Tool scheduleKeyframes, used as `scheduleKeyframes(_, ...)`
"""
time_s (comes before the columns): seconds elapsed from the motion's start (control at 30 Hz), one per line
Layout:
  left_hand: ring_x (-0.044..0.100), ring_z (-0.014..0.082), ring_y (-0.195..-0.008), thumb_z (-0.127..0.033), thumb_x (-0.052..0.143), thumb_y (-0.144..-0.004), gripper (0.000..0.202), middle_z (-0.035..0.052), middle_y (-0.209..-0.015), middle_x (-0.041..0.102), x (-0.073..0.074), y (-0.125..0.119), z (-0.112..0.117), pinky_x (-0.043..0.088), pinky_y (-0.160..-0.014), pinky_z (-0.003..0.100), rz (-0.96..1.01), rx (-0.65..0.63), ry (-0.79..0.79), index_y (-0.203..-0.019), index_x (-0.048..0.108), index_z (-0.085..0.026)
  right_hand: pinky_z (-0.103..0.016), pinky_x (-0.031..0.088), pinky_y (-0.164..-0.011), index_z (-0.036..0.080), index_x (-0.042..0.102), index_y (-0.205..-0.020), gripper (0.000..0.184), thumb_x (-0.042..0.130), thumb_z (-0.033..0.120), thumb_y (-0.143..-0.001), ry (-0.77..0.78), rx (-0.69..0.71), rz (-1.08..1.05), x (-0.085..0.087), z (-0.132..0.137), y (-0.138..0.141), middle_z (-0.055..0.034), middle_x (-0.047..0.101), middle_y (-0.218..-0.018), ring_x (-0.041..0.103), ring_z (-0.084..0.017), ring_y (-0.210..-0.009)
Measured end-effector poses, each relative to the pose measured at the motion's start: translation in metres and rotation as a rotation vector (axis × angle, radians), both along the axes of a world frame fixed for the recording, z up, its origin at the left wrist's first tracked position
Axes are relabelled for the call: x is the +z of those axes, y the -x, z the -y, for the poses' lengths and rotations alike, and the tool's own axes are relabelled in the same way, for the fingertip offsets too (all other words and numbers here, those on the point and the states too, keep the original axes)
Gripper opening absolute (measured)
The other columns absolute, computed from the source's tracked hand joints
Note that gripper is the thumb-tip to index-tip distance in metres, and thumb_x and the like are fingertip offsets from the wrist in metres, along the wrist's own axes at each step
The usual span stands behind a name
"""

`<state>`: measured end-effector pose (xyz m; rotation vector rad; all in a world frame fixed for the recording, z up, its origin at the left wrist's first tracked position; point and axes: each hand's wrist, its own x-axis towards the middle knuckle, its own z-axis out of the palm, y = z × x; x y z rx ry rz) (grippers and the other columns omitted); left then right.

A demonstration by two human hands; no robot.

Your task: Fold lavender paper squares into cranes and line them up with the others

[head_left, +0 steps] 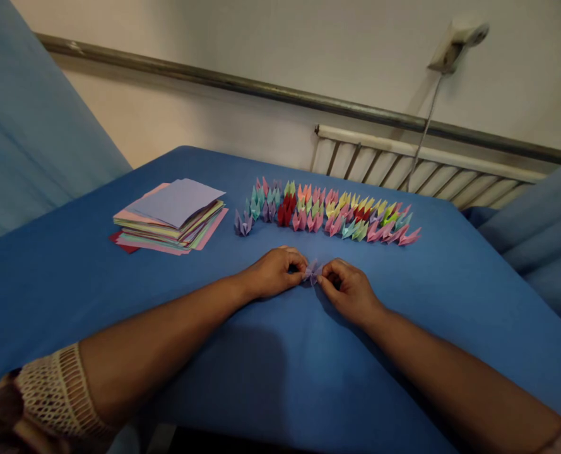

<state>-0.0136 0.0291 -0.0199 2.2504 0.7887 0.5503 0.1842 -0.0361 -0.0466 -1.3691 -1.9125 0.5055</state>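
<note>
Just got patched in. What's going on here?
A person's left hand and right hand pinch a small lilac folded paper piece from either side, over a blue-covered table. Beyond them, folded paper figures in many colors stand grouped in uneven rows. Further left lies a loose stack of colored paper, a lilac sheet on top.

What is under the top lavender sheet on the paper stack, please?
Beneath the lavender sheet, the paper stack shows peach, yellowish, green and pink edges, with a red corner low at left. The covered faces are hidden.
</note>
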Motion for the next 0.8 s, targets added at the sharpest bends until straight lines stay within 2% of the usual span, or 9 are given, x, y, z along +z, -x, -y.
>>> scheduleKeyframes(0.1, 0.062, 0.0175, -0.090, -0.018, 0.067, -0.074, 0.003, 0.0015, -0.088, 0.069, 0.0039, 0.0026, 0.0001, 0.043, -0.092, 0.032, -0.011, -0.011, 0.025, -0.071, 0.067, -0.018, -0.026, 0.041, -0.062, 0.020, 0.057, -0.078, 0.007, 0.059, 0.021, -0.084, 0.000, 0.008, 0.022, 0.0009, 0.0007, 0.0009, 0.0008, 0.057, -0.072, 0.054, -0.014, -0.066)
scheduleKeyframes(0.2, 0.062, 0.0180, -0.089, -0.021, 0.070, -0.071, 0.007, 0.0019, -0.089, 0.069, 0.0076, 0.0051, 0.0008, 0.046, -0.089, 0.032, -0.005, 0.031, 0.072, -0.070, 0.064, -0.018, -0.027, 0.041, -0.063, 0.021, 0.056, -0.078, 0.007, 0.060, 0.021, -0.084, -0.002, 0.015, 0.021, 0.0010, 0.0008, 0.0021, 0.0009, 0.057, -0.073, 0.054, -0.014, -0.067)
scheduleKeyframes(0.33, 0.063, 0.0189, -0.089, -0.027, 0.072, -0.071, 0.023, 0.0037, -0.095, 0.068, 0.0091, 0.0059, 0.0016, 0.049, -0.085, 0.034, 0.052, 0.135, 0.130, -0.091, 0.065, -0.018, -0.027, 0.041, -0.064, 0.021, 0.054, -0.076, 0.010, 0.059, 0.021, -0.084, -0.007, 0.015, 0.035, 0.0006, -0.0002, 0.0033, 0.0009, 0.056, -0.073, 0.054, -0.014, -0.068)
scheduleKeyframes(0.4, 0.062, 0.0194, -0.092, -0.029, 0.071, -0.073, 0.027, 0.0041, -0.097, 0.068, 0.0087, 0.0051, 0.0015, 0.049, -0.088, 0.035, 0.090, 0.132, 0.143, -0.096, 0.065, -0.018, -0.027, 0.041, -0.064, 0.021, 0.053, -0.076, 0.011, 0.058, 0.021, -0.085, -0.008, 0.026, 0.039, 0.0007, -0.0008, 0.0037, 0.0009, 0.056, -0.073, 0.054, -0.014, -0.068)
scheduleKeyframes(0.5, 0.062, 0.0188, -0.094, -0.028, 0.066, -0.078, 0.010, 0.0038, -0.094, 0.069, 0.0079, 0.0039, 0.0010, 0.048, -0.092, 0.035, 0.116, 0.073, 0.142, -0.083, 0.067, -0.018, -0.027, 0.040, -0.064, 0.021, 0.052, -0.074, 0.013, 0.057, 0.020, -0.086, -0.015, 0.032, 0.042, 0.0011, -0.0014, 0.0040, 0.0012, 0.055, -0.073, 0.053, -0.014, -0.067)
scheduleKeyframes(0.63, 0.063, 0.0188, -0.098, -0.026, 0.066, -0.079, 0.010, 0.0036, -0.093, 0.070, 0.0074, 0.0051, -0.0008, 0.046, -0.095, 0.035, 0.131, 0.041, 0.168, -0.073, 0.068, -0.018, -0.027, 0.039, -0.063, 0.021, 0.050, -0.073, 0.014, 0.056, 0.018, -0.085, -0.022, 0.024, 0.053, 0.0008, -0.0017, 0.0036, 0.0013, 0.053, -0.072, 0.051, -0.014, -0.067)
scheduleKeyframes(0.7, 0.064, 0.0190, -0.098, -0.028, 0.067, -0.079, 0.011, 0.0049, -0.097, 0.071, 0.0074, 0.0065, -0.0021, 0.048, -0.094, 0.036, 0.153, 0.037, 0.258, -0.081, 0.070, -0.017, -0.027, 0.039, -0.064, 0.021, 0.050, -0.074, 0.013, 0.055, 0.016, -0.086, -0.031, 0.036, 0.049, 0.0005, -0.0017, 0.0032, 0.0011, 0.053, -0.073, 0.051, -0.014, -0.067)
scheduleKeyframes(0.8, 0.064, 0.0204, -0.105, -0.032, 0.065, -0.082, 0.029, 0.0079, -0.112, 0.070, 0.0081, 0.0082, -0.0050, 0.047, -0.097, 0.038, 0.249, 0.095, 0.401, -0.107, 0.068, -0.017, -0.027, 0.040, -0.065, 0.021, 0.051, -0.076, 0.012, 0.054, 0.017, -0.087, -0.065, 0.063, 0.026, 0.0011, -0.0015, 0.0028, 0.0005, 0.053, -0.075, 0.052, -0.014, -0.070)
